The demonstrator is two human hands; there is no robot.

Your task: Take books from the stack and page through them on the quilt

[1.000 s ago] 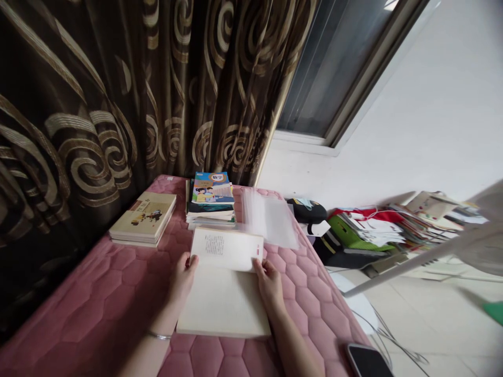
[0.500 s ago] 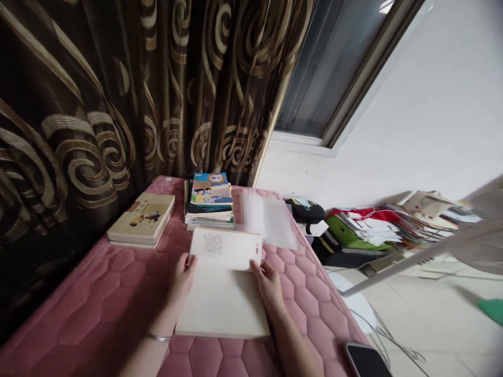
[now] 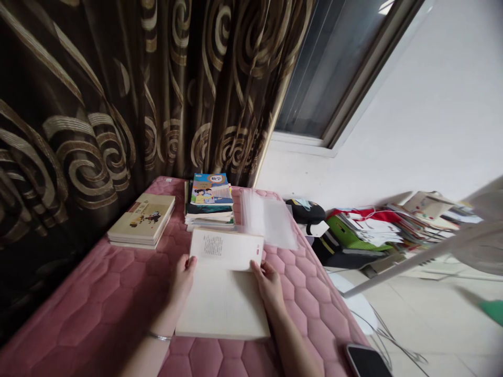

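Observation:
An open book (image 3: pixel 223 306) lies on the pink quilted mattress (image 3: pixel 220 361), with a wide cream page facing up. Its far part, a white cover flap (image 3: pixel 238 248) with a small block of printed text and a red mark, is raised beyond the page. My left hand (image 3: pixel 184 272) pinches the left edge of that flap, thumb on top. At the flap's right corner my right hand (image 3: pixel 268 280) is closed, with the thumb over the edge and the fingers partly hidden underneath.
A pile of beige books (image 3: pixel 143 220) sits at left, and a taller stack topped by a blue textbook (image 3: pixel 211 189) stands behind. Clear plastic sheets (image 3: pixel 275 222) lie to the right. A phone (image 3: pixel 367 360) rests near the right edge. Beyond are a fan stand (image 3: pixel 404 262) and cables.
The raised flap has shifted very slightly to the right. Both hands keep their hold on it, almost still.

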